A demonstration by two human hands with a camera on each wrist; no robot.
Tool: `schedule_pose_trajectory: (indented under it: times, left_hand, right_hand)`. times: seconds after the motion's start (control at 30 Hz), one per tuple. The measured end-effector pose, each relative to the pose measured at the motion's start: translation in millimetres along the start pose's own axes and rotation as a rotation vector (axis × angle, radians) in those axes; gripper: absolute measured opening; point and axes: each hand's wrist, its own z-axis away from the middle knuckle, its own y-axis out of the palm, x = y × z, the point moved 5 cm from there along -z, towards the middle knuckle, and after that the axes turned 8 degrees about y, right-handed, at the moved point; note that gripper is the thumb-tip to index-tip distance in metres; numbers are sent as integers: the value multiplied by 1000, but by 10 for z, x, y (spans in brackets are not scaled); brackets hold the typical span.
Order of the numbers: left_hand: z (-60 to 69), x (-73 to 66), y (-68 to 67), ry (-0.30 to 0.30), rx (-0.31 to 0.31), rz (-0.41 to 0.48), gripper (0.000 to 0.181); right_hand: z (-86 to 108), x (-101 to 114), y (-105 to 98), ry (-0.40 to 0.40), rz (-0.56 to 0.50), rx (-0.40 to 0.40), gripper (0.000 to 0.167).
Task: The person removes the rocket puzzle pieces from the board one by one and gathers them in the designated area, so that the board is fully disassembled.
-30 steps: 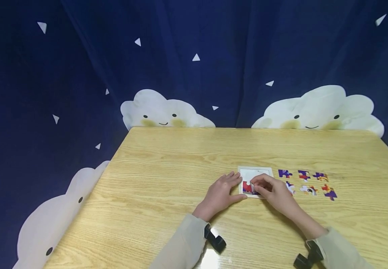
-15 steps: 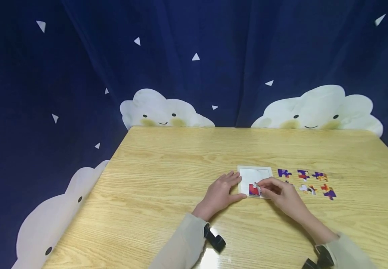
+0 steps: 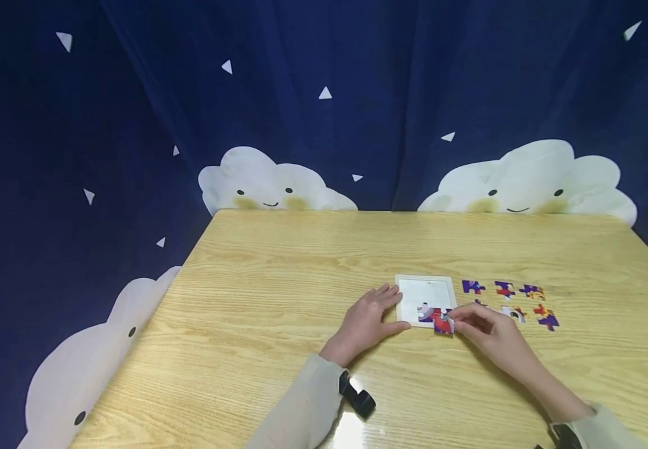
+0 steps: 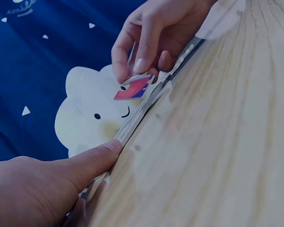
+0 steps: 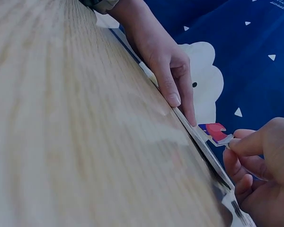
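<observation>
A white puzzle tray (image 3: pixel 423 288) lies on the wooden table, its inside mostly bare. My left hand (image 3: pixel 364 321) rests at the tray's left side, fingers spread, with the thumb near the front left corner. My right hand (image 3: pixel 492 335) pinches a red and purple puzzle piece (image 3: pixel 443 322) between thumb and fingertips, over the tray's front right part. In the left wrist view the held piece (image 4: pixel 132 88) is tilted above the tray's edge. Just left of it, a grey and purple puzzle piece (image 3: pixel 425 313) lies in the tray, partly covered.
Several loose puzzle pieces (image 3: pixel 505 289) lie in two rows on the table (image 3: pixel 301 268) right of the tray. My right hand partly hides one in the nearer row. A dark blue curtain (image 3: pixel 380 112) with clouds borders the table at the back and left.
My right hand has carried the red piece rightward across the tray's front, uncovering the grey and purple piece. My left hand has stayed at the tray's left side.
</observation>
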Motion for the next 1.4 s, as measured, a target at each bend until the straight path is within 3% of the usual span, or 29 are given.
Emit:
schedule_pose_trajectory:
  times: [0.4,0.7,1.1,1.4]
  left_hand:
    - [5,-2,-4,-13,1,13,62]
    - [7,-1,-6,-10,-8,2,63]
    - [6,-4,-10,12,-26,-2,62]
    - [7,0,-5,-7,-7,10,63]
  right_hand:
    - [161,-128,-189,45,55,-14,15]
    - [259,-234,-318,29,52,-37,20]
    - [359,-293,-421,16,83,-62,19]
    - [365,-303,-426,44,73,-45,18]
